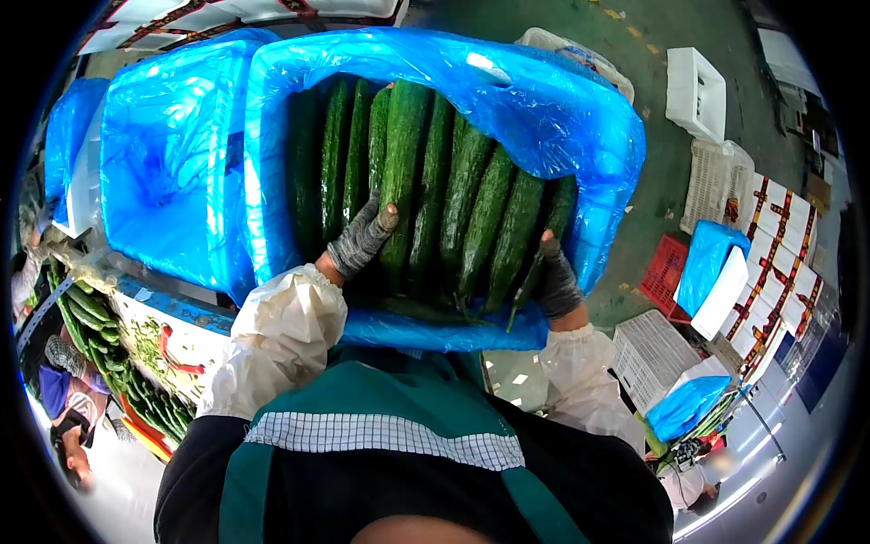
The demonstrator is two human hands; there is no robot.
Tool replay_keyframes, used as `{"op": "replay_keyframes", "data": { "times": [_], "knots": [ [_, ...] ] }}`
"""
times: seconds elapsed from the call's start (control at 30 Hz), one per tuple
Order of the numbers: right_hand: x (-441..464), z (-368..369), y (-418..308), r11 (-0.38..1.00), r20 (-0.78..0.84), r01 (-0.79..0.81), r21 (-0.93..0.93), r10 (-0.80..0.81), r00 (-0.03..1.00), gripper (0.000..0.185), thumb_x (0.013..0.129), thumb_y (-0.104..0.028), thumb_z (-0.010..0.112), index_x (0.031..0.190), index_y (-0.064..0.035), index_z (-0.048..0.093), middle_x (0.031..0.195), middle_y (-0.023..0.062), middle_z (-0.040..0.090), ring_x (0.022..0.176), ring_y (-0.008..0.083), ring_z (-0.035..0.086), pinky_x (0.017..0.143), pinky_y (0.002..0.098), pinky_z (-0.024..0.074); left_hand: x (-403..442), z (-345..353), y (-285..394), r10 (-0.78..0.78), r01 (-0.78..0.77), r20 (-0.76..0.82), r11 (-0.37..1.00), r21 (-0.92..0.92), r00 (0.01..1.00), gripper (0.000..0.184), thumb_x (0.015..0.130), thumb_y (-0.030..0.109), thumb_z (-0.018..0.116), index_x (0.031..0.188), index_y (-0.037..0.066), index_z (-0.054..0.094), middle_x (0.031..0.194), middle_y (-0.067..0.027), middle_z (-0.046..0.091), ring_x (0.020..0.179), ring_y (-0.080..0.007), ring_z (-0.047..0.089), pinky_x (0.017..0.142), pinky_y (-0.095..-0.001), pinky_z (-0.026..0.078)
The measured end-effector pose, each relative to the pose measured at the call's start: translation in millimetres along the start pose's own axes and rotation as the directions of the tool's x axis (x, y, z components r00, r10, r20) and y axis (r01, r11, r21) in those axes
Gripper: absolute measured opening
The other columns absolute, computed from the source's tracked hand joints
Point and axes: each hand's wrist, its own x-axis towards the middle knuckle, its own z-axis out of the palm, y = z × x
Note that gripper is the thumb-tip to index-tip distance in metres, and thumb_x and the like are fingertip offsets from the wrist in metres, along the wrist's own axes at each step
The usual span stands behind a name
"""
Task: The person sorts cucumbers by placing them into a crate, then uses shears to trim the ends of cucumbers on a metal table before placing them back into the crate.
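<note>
Long dark green cucumbers (pixel 404 145) lie side by side, lengthwise, in a box lined with blue plastic film (pixel 362 54). My left hand (pixel 362 240), in a grey glove with bare fingertips showing, is closed at the lower part of a large cucumber left of the middle. Its thumb lies on that cucumber and the other fingers reach down beside it. At the box's right side, my right hand (pixel 559 286) is closed around the lower part of the end cucumber (pixel 557 213), thumb up; its other fingers are mostly hidden. One cucumber (pixel 408 309) lies crosswise along the near wall.
Another blue-lined box (pixel 168 172) adjoins on the left. Beyond it, a work table holds more cucumbers (pixel 91 313) and a red-handled tool (pixel 181 363); co-workers are there. White crates (pixel 654 358), a red crate (pixel 666 272) and stacked taped cartons (pixel 770 254) stand at right.
</note>
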Motion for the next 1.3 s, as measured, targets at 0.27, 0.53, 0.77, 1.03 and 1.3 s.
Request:
{"op": "replay_keyframes", "data": {
  "times": [0.27,0.53,0.77,1.03,1.3],
  "knots": [
    [3,-4,22,0.991,0.050,0.095,0.098,-0.100,0.994,0.061,0.071,-0.038,0.066,0.117,-0.0055,0.045,0.109,0.0081,0.054,0.097,0.0225,0.053,0.081,0.0359,0.0453,-16,28,33,-0.073,0.067,-0.080,0.995,-0.076,0.994,0.086,0.077,0.045,0.058,0.132,-0.003,0.014,0.126,-0.0132,0.036,0.114,-0.0204,0.035,0.096,-0.0273,0.027],
    [-17,28,16,0.992,0.044,0.066,0.110,-0.072,0.996,0.058,0.071,-0.038,0.066,0.115,-0.0059,0.047,0.103,0.0073,0.057,0.090,0.0227,0.056,0.078,0.0357,0.0465,-23,30,53,-0.068,0.050,-0.052,0.958,-0.284,0.996,0.087,0.070,0.033,0.070,0.131,-0.001,0.019,0.119,-0.0082,0.044,0.106,-0.0161,0.042,0.091,-0.0275,0.034],
    [-10,23,17,0.995,0.024,0.032,0.093,-0.035,0.999,0.054,0.074,-0.040,0.061,0.112,-0.0044,0.048,0.102,0.0084,0.057,0.089,0.0222,0.057,0.075,0.0345,0.0488,-26,42,37,0.159,-0.172,-0.081,0.967,-0.188,0.984,0.034,0.082,0.000,0.047,0.112,0.016,0.052,0.111,-0.0011,0.056,0.107,-0.0150,0.050,0.107,-0.0398,0.010],
    [-33,51,7,0.992,0.048,0.097,0.080,-0.101,0.994,0.054,0.076,-0.040,0.059,0.114,-0.0047,0.047,0.106,0.0086,0.055,0.095,0.0229,0.054,0.082,0.0353,0.0455,-51,37,79,0.081,-0.089,-0.108,0.994,-0.071,0.991,0.033,0.077,0.004,0.050,0.109,0.009,0.052,0.105,-0.0054,0.058,0.104,-0.0187,0.053,0.104,-0.0470,0.015],
    [-26,67,-23,0.989,0.146,0.007,0.147,-0.029,0.989,0.065,0.076,-0.048,0.056,0.122,-0.0061,0.039,0.115,0.0109,0.049,0.102,0.0256,0.050,0.087,0.0384,0.0427,-38,42,109,-0.035,-0.001,-0.116,0.955,-0.295,0.993,0.046,0.075,0.013,0.057,0.118,0.007,0.044,0.113,-0.0082,0.052,0.104,-0.0221,0.051,0.102,-0.0480,0.020]
  ]
}}
